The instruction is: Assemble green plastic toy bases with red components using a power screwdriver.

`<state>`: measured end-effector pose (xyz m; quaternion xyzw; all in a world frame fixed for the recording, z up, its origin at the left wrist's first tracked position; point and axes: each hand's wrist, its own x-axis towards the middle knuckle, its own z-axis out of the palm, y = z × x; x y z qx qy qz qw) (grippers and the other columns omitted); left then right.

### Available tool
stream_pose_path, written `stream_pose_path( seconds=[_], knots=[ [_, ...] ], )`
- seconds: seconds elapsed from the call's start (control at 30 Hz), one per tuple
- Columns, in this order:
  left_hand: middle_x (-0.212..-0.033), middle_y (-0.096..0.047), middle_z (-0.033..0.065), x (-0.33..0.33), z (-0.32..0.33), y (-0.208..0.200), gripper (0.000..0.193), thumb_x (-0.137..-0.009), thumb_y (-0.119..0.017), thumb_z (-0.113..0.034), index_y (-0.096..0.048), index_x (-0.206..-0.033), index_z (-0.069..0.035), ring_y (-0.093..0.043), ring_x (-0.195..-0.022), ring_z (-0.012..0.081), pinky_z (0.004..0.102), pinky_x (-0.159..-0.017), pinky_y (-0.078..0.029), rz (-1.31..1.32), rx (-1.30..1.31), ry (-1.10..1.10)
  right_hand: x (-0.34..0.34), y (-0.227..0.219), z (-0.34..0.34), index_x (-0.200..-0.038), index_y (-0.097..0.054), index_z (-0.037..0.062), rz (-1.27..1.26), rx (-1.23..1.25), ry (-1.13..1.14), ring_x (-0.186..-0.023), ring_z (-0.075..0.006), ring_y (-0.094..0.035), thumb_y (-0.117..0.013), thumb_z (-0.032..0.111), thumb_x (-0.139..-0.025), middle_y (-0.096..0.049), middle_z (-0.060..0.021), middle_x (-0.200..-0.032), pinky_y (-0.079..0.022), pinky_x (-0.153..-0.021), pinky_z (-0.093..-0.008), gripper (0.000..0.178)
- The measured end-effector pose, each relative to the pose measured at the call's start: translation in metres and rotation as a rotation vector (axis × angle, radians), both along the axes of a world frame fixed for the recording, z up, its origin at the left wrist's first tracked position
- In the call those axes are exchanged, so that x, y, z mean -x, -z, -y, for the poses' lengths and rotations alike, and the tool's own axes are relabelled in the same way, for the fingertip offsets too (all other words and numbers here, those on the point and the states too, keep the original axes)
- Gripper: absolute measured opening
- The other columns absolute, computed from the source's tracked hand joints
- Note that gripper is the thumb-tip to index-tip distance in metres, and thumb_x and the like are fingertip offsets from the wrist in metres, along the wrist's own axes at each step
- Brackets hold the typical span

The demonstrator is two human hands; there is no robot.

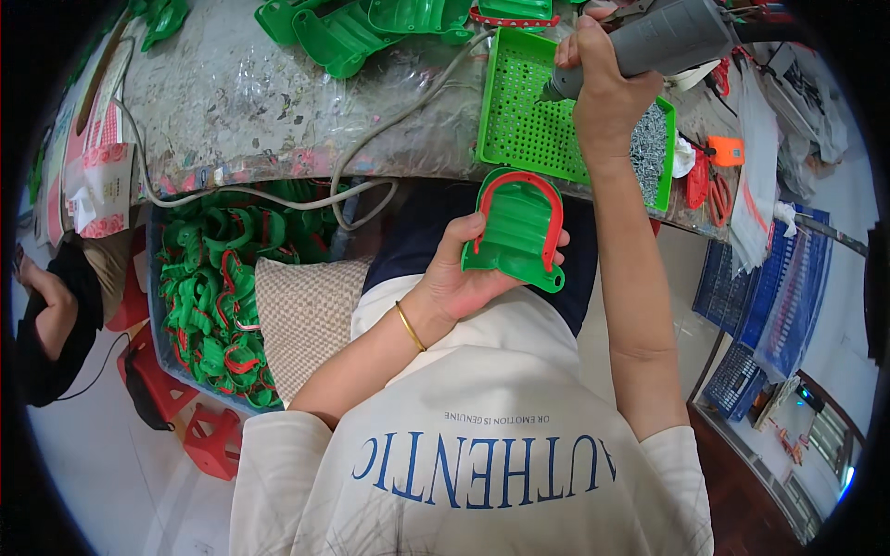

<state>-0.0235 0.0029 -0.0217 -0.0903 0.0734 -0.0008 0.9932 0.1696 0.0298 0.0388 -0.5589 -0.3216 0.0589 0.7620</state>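
My left hand (450,283) holds a curved green plastic piece (519,227) in front of my lap, thumb on one side and fingertips on the other. A red arch-shaped strip (556,208) runs around the top and sides of that piece. My right hand (607,107) is wrapped round a grey power screwdriver (667,42), its dark tip pointing left and down. Below the tip lies a bright green perforated basket (524,139) on the table edge. Small silvery screws (649,144) are heaped at the basket's right end, partly hidden by my right forearm.
More green plastic pieces (343,42) lie at the table's far side. A grey cable (399,120) loops across the table and over its edge. At my left, a bin (167,347) holds many green and red pieces. Red-handled scissors (718,199) lie right of the basket. Another person's arm (51,306) shows far left.
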Motion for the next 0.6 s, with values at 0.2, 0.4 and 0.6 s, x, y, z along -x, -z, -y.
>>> stream_pose_path(
  seconds=[0.2,0.4,0.6],
  knots=[
    [-0.126,-0.049,0.0267,0.0,0.0,-0.001,0.074,-0.077,-0.067,-0.039,-0.04,-0.133,0.001,-0.05,-0.117,0.0369,0.0475,-0.102,-0.04,-0.008,0.002,-0.016,0.006,-0.019,-0.001,-0.097,-0.053,0.0016,-0.023,-0.071,-0.009,-0.054,-0.009,-0.05,-0.061,0.007,-0.086,-0.053,-0.0018,-0.069,-0.043,-0.052,-0.0232,0.015],
    [-0.126,-0.049,0.0288,0.0,0.0,0.001,0.074,-0.077,-0.065,-0.041,-0.041,-0.133,0.001,-0.053,-0.114,0.0369,0.0465,-0.1,-0.041,0.008,-0.026,-0.022,0.014,-0.048,0.022,-0.095,-0.055,-0.0008,-0.083,-0.149,-0.169,-0.055,-0.0113,-0.049,-0.06,0.005,-0.086,-0.05,-0.0027,-0.066,-0.042,-0.054,-0.0262,0.012],
    [-0.125,-0.051,0.0288,0.001,0.003,-0.001,0.073,-0.078,-0.064,-0.042,-0.042,-0.133,0.0,-0.054,-0.111,0.0367,0.0463,-0.099,-0.043,-0.014,-0.033,-0.032,0.052,-0.06,0.043,-0.101,-0.054,-0.0037,-0.133,-0.106,-0.239,-0.055,-0.0133,-0.044,-0.055,0.003,-0.084,-0.043,-0.0032,-0.061,-0.039,-0.055,-0.0293,0.018]
  ],
)
